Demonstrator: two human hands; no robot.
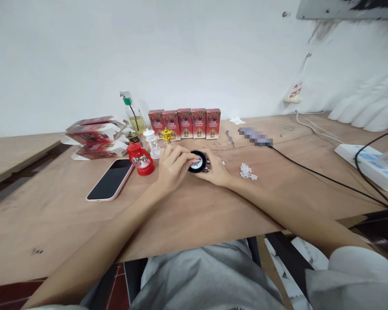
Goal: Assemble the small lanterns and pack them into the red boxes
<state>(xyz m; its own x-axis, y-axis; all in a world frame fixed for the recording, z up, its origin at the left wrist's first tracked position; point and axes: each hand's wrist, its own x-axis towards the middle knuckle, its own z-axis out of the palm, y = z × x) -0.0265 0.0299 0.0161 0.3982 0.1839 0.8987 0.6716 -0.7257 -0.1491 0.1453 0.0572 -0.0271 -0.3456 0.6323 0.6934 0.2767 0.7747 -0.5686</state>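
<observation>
While your right hand (216, 169) grips a round black-rimmed object (202, 162) over the brown wooden table (194, 215), your left hand (174, 167) touches its pale centre (197, 165); whether it pinches anything, I can't tell. Beyond stand five red cardboard boxes (185, 123).

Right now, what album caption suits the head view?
Right hand holds a round black-rimmed piece, left hand touching it, red lantern and phone nearby.
</observation>
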